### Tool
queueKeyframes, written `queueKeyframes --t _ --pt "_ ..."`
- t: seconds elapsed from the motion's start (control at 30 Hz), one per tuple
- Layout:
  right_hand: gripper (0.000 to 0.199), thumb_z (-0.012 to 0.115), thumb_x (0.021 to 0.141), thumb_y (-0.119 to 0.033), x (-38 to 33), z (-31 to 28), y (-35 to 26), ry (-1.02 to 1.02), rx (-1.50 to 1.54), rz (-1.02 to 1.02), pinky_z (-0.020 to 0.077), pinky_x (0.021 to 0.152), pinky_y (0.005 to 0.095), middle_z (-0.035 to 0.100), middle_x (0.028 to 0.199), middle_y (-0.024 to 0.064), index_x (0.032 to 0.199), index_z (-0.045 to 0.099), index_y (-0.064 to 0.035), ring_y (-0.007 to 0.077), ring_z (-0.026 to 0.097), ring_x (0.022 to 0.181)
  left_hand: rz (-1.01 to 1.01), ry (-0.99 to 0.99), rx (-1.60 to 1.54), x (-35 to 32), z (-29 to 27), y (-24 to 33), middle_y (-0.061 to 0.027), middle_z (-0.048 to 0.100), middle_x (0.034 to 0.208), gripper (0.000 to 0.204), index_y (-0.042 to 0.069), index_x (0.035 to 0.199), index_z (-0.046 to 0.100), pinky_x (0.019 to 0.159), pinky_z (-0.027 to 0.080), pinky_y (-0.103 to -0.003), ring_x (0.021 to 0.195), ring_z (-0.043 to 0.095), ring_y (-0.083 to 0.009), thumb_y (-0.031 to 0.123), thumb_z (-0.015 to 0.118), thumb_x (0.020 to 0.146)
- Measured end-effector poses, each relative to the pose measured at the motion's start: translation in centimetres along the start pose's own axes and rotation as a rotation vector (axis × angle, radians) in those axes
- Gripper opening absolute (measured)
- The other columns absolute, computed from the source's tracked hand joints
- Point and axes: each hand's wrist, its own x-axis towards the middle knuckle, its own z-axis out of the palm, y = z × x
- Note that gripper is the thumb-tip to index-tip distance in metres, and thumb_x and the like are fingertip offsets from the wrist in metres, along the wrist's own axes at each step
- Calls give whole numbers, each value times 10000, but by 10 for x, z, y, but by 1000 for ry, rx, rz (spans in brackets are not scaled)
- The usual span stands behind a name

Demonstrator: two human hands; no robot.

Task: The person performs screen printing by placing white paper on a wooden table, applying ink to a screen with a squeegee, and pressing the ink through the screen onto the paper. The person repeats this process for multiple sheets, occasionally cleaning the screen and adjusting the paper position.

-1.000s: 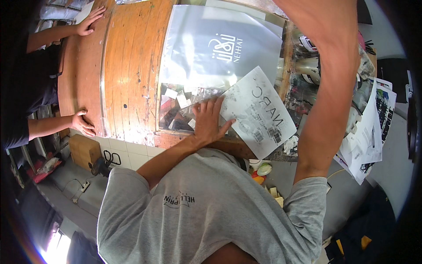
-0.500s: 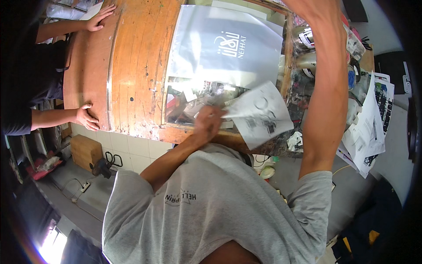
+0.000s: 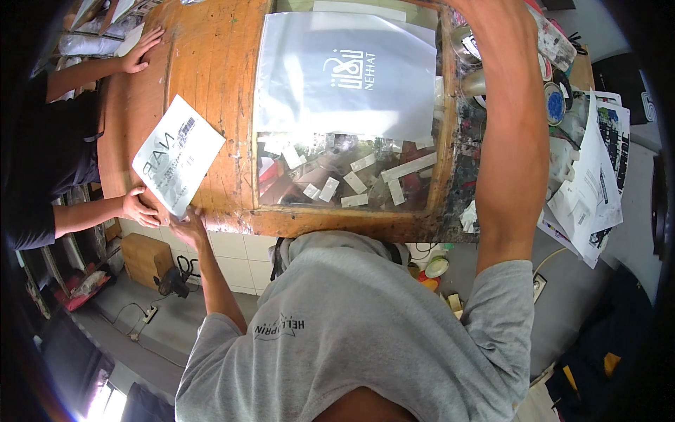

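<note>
My left hand (image 3: 188, 226) pinches the lower corner of a white printed sheet (image 3: 176, 158), its fingers closed on it. The sheet is tilted over the left part of the wooden table (image 3: 235, 91), beside another person's hand. My right arm (image 3: 513, 141) stretches forward along the table's right side, and its hand is beyond the upper edge of the view. A translucent grey-white plastic bag (image 3: 302, 91) with a white printed design lies flat over the table's glass panel (image 3: 281, 193). Several small white strips show at the panel's near part.
A person in dark clothes stands at the left, with one hand (image 3: 144, 50) on the table and the other hand (image 3: 140, 207) at its near edge. Cans, a blue-topped tin (image 3: 555, 104) and loose papers (image 3: 583, 183) crowd the right. A small fan (image 3: 172, 281) stands below left.
My left hand has swung from the table's middle to the left, carrying the sheet with it. My right arm stays stretched forward. The bag has kept its place on the glass.
</note>
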Motion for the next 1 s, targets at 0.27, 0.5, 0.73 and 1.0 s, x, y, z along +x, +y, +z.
queueKeyframes --t 0.27,0.5,0.73,1.0 --pt "801 511 946 -713 -8 -11 -11 -13 -66 27 405 440 367 325 391 13 461 430 -80 156 333 371 797 71 -214 -107 -14 180 -297 202 1589 800 61 1549 294 1125 135 -734 1500 130 -466 413 663 933" --pt "757 542 923 -712 -11 2 0 -3 -62 -20 422 455 382 372 419 29 517 475 -77 183 385 391 980 -341 -425 -184 9 289 -199 133 1671 685 172 1577 333 1157 -26 -730 1541 25 -450 389 590 980" --pt "719 572 900 -712 -15 4 12 7 -55 -25 438 469 398 419 446 44 572 520 -74 211 436 411 1149 -544 -316 -203 20 310 -147 164 1678 657 223 1578 346 1170 -4 -719 1547 54 -430 355 591 983" --pt "684 607 874 -711 -17 3 13 13 -40 -22 456 485 416 473 478 62 636 570 -71 243 495 434 1150 -551 -330 -203 23 310 -119 177 1681 647 210 1568 369 1161 13 -730 1553 92 -393 342 596 977"
